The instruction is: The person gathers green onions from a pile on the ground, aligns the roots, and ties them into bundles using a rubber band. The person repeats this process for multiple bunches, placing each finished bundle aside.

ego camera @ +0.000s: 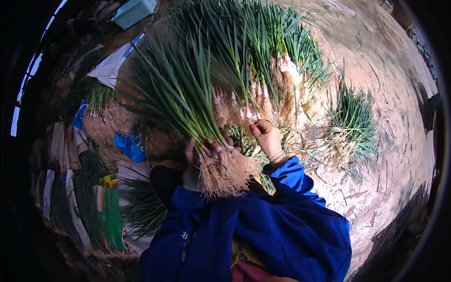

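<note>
My left hand [190, 164] is closed around a bunch of young allium plants [186, 116], which look like green garlic or scallions. Their long leaves point up and away, and the pinkish bulbs and pale, stringy roots [229, 172] hang toward my lap. My right hand [269, 139] has thumb and forefinger drawn together by the roots of the large allium pile [243, 46] in front of me. Whether anything is pinched between those fingertips cannot be made out. The bunch partly hides my left fingers.
A smaller heap of plants [356, 120] lies on the bare ground [394, 105] at right. To the left are a rooted bundle [109, 120], blue plastic [130, 146], a white sack [114, 65] and a green printed sack [111, 215]. A light-blue plastic bin [134, 14] stands at the far left.
</note>
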